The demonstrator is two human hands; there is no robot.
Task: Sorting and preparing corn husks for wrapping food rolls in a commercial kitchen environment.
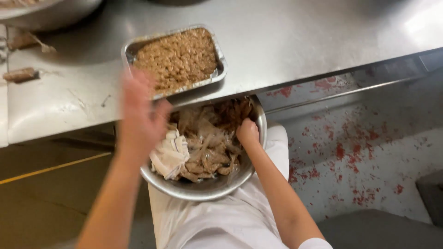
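Steel bowl (207,186) under foil tray (131,50); right hand (248,131) grip clamped on scraps (207,147), left hand (140,115) blurred.

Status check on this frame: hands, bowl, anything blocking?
Left hand blurred, raised over bowl rim. Right hand down in steel bowl among crumpled wrappers. Foil tray of crumbly brown food sits close behind on counter.

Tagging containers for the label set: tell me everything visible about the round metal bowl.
The round metal bowl looks like shiny steel, dented nowhere visible. It sits below the steel counter's front edge, its far rim tucked under it, against the person's white-clothed lap. It holds brownish shredded food and crumpled white paper. The right hand reaches inside near the right rim; the blurred left hand hovers over the left rim. A foil tray sits on the counter just beyond.
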